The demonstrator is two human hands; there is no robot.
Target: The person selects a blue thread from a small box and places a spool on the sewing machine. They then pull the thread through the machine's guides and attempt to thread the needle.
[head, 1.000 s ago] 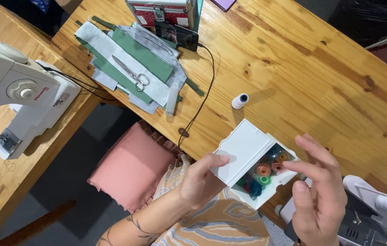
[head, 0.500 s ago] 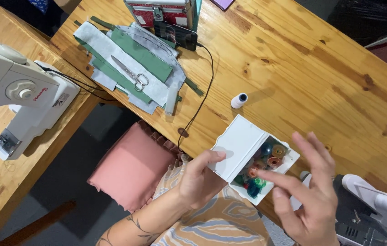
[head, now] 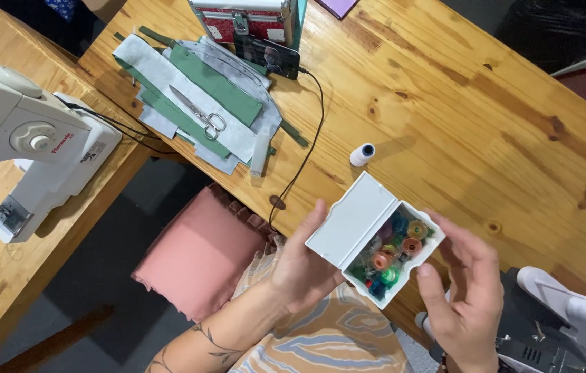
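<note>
A small white plastic box (head: 355, 221) with its lid swung open is held over the near edge of the wooden table (head: 458, 124). Several coloured thread bobbins (head: 388, 259) lie inside it. My left hand (head: 301, 262) grips the box from below and from the left, thumb on the lid's edge. My right hand (head: 464, 290) cups the box's right side, thumb at its lower corner and fingers curled by its far edge. A white thread spool (head: 362, 154) stands on the table just beyond the box.
Green and grey fabric pieces (head: 196, 103) with scissors (head: 199, 114) on top lie at the table's left end, beside a phone (head: 269, 55) with a black cable (head: 303, 159) and a red case (head: 244, 17). A white sewing machine (head: 23, 152) stands left. A pink cushion (head: 199, 252) is below.
My right hand has come in from the right with spread fingers and closed onto the box's right side. The box has shifted slightly right and up.
</note>
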